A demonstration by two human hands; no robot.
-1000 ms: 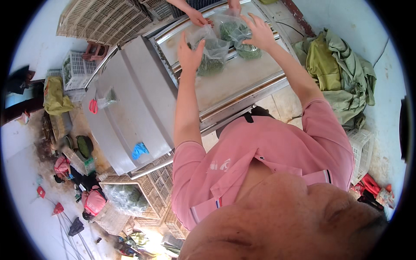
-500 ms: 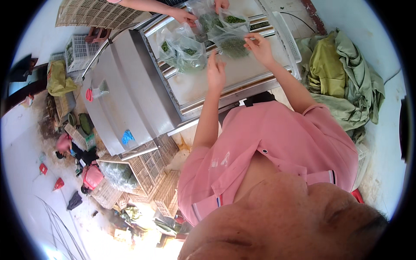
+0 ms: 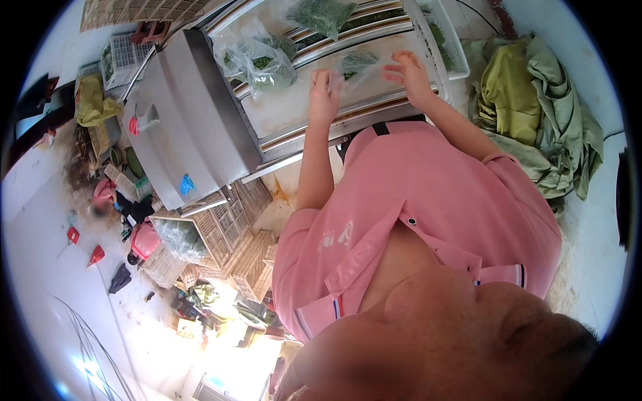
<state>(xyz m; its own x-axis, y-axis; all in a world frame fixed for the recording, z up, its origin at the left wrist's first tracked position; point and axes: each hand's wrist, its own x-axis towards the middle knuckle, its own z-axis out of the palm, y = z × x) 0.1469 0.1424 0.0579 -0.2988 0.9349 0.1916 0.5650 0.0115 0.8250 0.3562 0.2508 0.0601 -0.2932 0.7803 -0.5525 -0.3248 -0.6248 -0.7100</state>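
A clear plastic bag (image 3: 360,63) with small green produce inside lies on the pale machine bed (image 3: 364,93), between my hands. My left hand (image 3: 324,95) has its fingers closed on the left edge of this bag. At the bag's right side, my right hand (image 3: 409,79) has its fingers apart, holding nothing that I can see. More clear bags of green pieces (image 3: 262,63) sit bunched to the left of my left hand. Farther off, a fuller bag of green produce (image 3: 324,17) lies across the metal rails.
Left of the bed rises a steel cover (image 3: 187,113) with a blue scrap (image 3: 187,184) on it. A white basket (image 3: 449,47) with green contents stands at the right end. Green cloths (image 3: 528,107) are heaped by the wall. Plastic crates (image 3: 224,234) are stacked at lower left.
Another person's hands have left the view at the far side. My right hand has come off the bag's edge and spread its fingers. The far bag now lies apart from mine.
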